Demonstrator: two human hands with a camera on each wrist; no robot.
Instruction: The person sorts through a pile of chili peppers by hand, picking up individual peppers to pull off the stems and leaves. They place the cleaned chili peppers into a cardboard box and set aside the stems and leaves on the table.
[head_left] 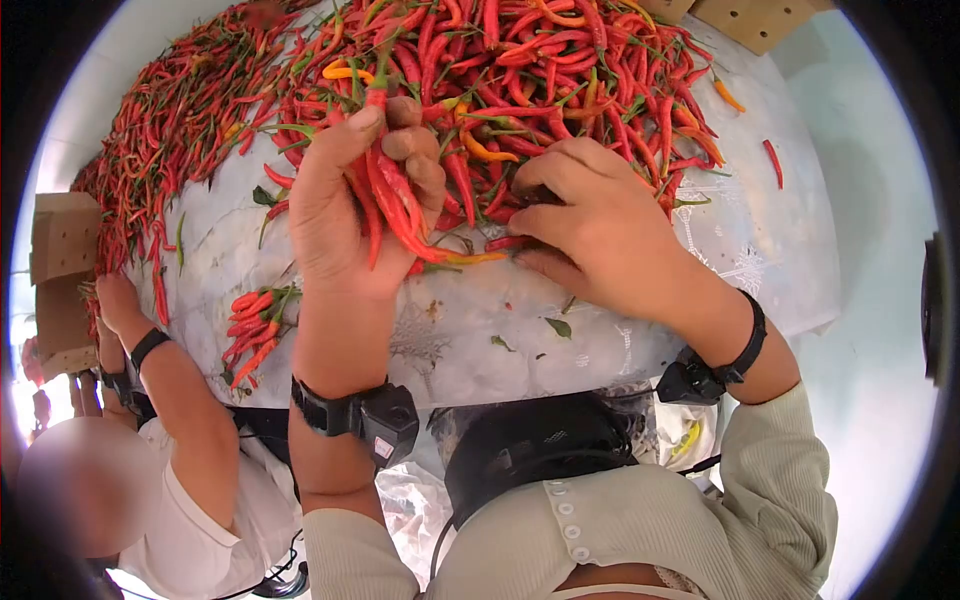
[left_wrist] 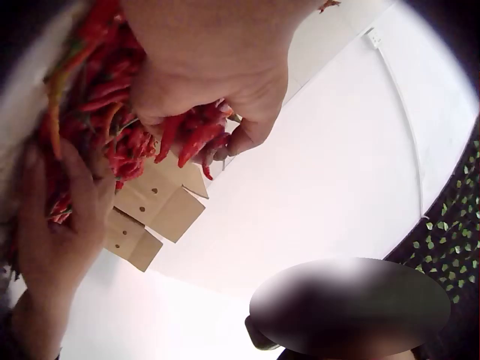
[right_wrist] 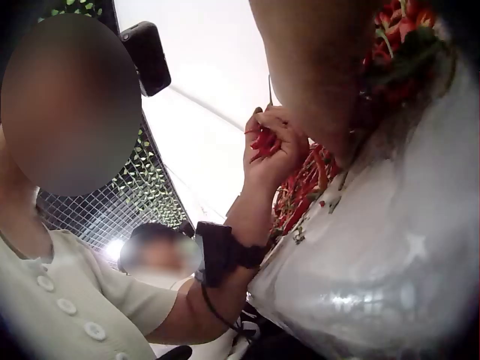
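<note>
In the head view the left hand [head_left: 345, 215] is raised over the table, fingers and thumb curled round a bunch of red peppers [head_left: 393, 200] whose tips hang toward the wrist. Right of it, the right hand [head_left: 600, 225] reaches palm down at the near edge of the large pepper pile [head_left: 560, 75], fingers bent around a red pepper [head_left: 508, 242]; whether it grips that pepper is unclear. The left wrist view shows the held peppers [left_wrist: 199, 139] below the left hand [left_wrist: 214, 75]. In the right wrist view, the left hand [right_wrist: 274, 154] holds them up.
A small bunch of peppers [head_left: 255, 330] lies left of the left forearm. Another pepper heap [head_left: 180, 130] spreads at the left, where another person's hand [head_left: 120, 300] rests by it. Cardboard boxes [head_left: 755, 20] stand at the back right. Loose leaves [head_left: 558, 327] lie on the table covering [head_left: 480, 350].
</note>
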